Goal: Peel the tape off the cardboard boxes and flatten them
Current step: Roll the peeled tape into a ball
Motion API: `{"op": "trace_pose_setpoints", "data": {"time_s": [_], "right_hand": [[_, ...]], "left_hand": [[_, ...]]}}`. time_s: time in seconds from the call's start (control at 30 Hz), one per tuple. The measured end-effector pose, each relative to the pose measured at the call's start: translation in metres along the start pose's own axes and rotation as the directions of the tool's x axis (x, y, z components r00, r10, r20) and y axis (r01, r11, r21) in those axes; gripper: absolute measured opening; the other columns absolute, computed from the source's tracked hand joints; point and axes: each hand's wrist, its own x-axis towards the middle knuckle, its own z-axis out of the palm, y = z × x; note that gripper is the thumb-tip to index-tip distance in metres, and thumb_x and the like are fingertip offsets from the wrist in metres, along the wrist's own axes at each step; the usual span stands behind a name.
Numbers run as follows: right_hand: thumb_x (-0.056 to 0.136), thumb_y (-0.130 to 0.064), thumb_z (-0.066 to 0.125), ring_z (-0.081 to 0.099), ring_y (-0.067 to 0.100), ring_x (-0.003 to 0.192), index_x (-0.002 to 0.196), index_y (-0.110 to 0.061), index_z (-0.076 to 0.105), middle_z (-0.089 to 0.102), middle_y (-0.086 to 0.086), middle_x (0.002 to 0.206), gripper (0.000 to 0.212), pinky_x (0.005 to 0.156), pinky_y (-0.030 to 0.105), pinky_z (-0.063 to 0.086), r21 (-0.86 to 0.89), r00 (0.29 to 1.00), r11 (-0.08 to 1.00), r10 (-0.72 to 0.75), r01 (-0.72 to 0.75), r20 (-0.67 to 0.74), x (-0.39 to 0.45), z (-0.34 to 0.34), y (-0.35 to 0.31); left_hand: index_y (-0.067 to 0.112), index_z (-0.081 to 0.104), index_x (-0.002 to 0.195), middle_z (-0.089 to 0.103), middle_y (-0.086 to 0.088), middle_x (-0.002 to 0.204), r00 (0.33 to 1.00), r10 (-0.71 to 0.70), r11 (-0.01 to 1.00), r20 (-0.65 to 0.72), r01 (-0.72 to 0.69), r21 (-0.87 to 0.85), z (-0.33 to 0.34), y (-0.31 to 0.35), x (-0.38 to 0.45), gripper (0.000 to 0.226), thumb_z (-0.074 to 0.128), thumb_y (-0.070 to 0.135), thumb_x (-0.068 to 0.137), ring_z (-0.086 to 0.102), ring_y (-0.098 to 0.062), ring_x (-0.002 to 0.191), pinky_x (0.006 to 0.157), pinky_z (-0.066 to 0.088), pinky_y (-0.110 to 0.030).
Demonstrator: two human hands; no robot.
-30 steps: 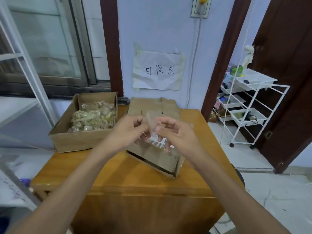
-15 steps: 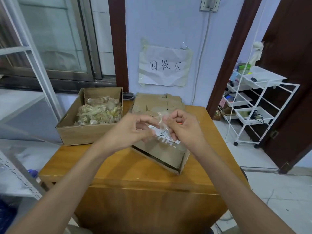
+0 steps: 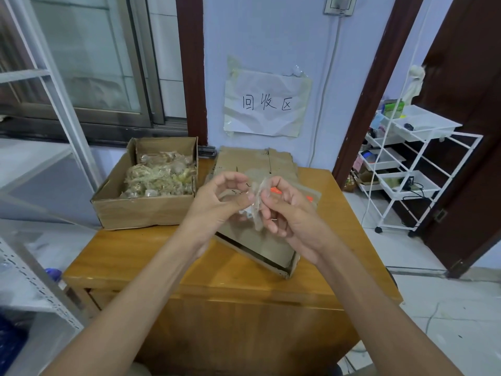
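Both my hands are raised together above the middle of the wooden table [image 3: 130, 256]. Left hand [image 3: 217, 204] and right hand [image 3: 290, 213] each pinch the same crumpled strip of clear tape [image 3: 257, 202] between thumb and fingertips; the strip hangs between them, its lower end dangling loose. Other fingers of both hands are curled.

Directly beneath the hands lies a shallow cardboard box [image 3: 260, 245], set askew on the table, its near corner pointing toward the table's front right edge. Orange printing on it shows just past my right hand. Whether the tape is still attached to the box, I cannot tell.

Behind it, against the back edge, a stack of flattened cardboard [image 3: 257, 160].

At the back left corner, an open cardboard box [image 3: 143, 210] holds a heap of wadded tape scraps [image 3: 160, 175].

Paper sign [image 3: 267, 103] taped to the wall above. White wire trolley [image 3: 414, 164] stands on the floor to the right.
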Motion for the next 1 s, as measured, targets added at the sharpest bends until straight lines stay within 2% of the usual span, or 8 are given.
{"op": "trace_pose_setpoints", "data": {"time_s": [0.13, 0.27, 0.37, 0.5, 0.63, 0.77, 0.83, 1.0], "right_hand": [[0.105, -0.023, 0.062, 0.048, 0.012, 0.052, 0.142, -0.025, 0.059, 0.057, 0.004, 0.07, 0.037, 0.049, 0.029, 0.032, -0.1, 0.998, 0.993, -0.063, 0.06, -0.031, 0.003, 0.0, 0.003], [0.104, -0.025, 0.065, 0.047, 0.015, 0.051, 0.123, -0.022, 0.071, 0.057, 0.004, 0.067, 0.02, 0.046, 0.027, 0.031, -0.242, 0.982, 0.965, -0.133, 0.097, -0.135, 0.004, 0.0, 0.007], [0.105, -0.023, 0.064, 0.041, 0.011, 0.046, 0.12, -0.01, 0.065, 0.052, 0.0, 0.059, 0.02, 0.044, 0.022, 0.034, -0.122, 0.962, 0.991, -0.081, 0.051, -0.259, 0.005, 0.002, 0.008], [0.105, -0.012, 0.062, 0.038, 0.007, 0.042, 0.123, -0.009, 0.059, 0.05, -0.004, 0.052, 0.018, 0.044, 0.019, 0.035, -0.106, 0.918, 0.987, -0.153, 0.122, -0.367, 0.004, 0.017, 0.01], [0.105, -0.029, 0.065, 0.055, 0.011, 0.057, 0.115, -0.02, 0.072, 0.065, 0.0, 0.069, 0.016, 0.055, 0.028, 0.043, -0.654, 0.88, 0.704, -0.459, 0.276, -0.123, -0.003, 0.011, 0.012], [0.094, -0.033, 0.079, 0.064, 0.016, 0.073, 0.118, -0.025, 0.073, 0.068, -0.012, 0.091, 0.026, 0.065, 0.019, 0.046, -0.788, 0.88, 0.552, -0.475, 0.273, -0.027, -0.006, 0.002, 0.012], [0.092, -0.025, 0.081, 0.064, 0.014, 0.074, 0.109, -0.022, 0.074, 0.069, -0.013, 0.087, 0.019, 0.064, 0.017, 0.046, -0.769, 0.851, 0.569, -0.521, 0.291, -0.063, -0.007, 0.003, 0.011], [0.097, -0.031, 0.071, 0.064, 0.013, 0.063, 0.095, -0.017, 0.071, 0.07, -0.005, 0.076, 0.015, 0.058, 0.032, 0.054, -0.525, 0.905, 0.814, -0.389, 0.248, -0.176, -0.01, 0.006, 0.008]], "left_hand": [[-0.001, 0.074, 0.102, 0.077, -0.01, 0.09, 0.973, 0.22, 0.973, -0.07, -0.215, 0.082, 0.012, -0.001, -0.005, 0.014, 0.076, 0.005, 0.09, 0.072, -0.016, 0.078, 0.064, 0.055, -0.025], [0.002, 0.078, 0.111, 0.077, -0.017, 0.096, 0.978, 0.205, 0.964, 0.037, -0.208, 0.163, 0.01, -0.001, -0.007, 0.019, 0.062, 0.001, 0.102, 0.075, -0.024, 0.091, 0.075, 0.059, -0.03], [0.005, 0.074, 0.121, 0.076, -0.016, 0.107, 0.975, 0.16, 0.973, 0.156, -0.182, 0.14, 0.008, -0.001, -0.01, 0.023, 0.067, 0.011, 0.101, 0.072, -0.033, 0.104, 0.094, 0.058, -0.04], [0.01, 0.079, 0.108, 0.08, -0.006, 0.097, 0.984, 0.181, 0.976, 0.001, -0.18, 0.12, 0.016, -0.003, -0.016, 0.024, 0.083, 0.01, 0.084, 0.073, -0.013, 0.09, 0.084, 0.056, -0.025], [0.01, 0.068, 0.121, 0.078, -0.016, 0.089, 0.984, 0.158, 0.985, -0.085, -0.163, -0.063, 0.014, 0.0, -0.016, 0.045, 0.084, 0.012, 0.079, 0.075, -0.022, 0.085, 0.083, 0.057, -0.026], [0.003, 0.072, 0.113, 0.079, -0.012, 0.089, 0.968, 0.237, 0.971, -0.08, -0.24, -0.018, 0.011, 0.003, -0.015, 0.035, 0.082, 0.007, 0.08, 0.077, -0.025, 0.086, 0.082, 0.061, -0.031], [0.005, 0.077, 0.106, 0.08, -0.01, 0.095, 0.959, 0.272, 0.962, -0.076, -0.272, 0.019, 0.014, 0.004, -0.016, 0.026, 0.081, 0.01, 0.081, 0.077, -0.026, 0.092, 0.083, 0.063, -0.036], [0.008, 0.079, 0.11, 0.064, -0.017, 0.109, 0.958, 0.285, 0.955, -0.015, -0.283, 0.085, 0.012, 0.004, -0.012, 0.022, 0.075, 0.017, 0.09, 0.069, -0.039, 0.101, 0.075, 0.065, -0.046]]}}
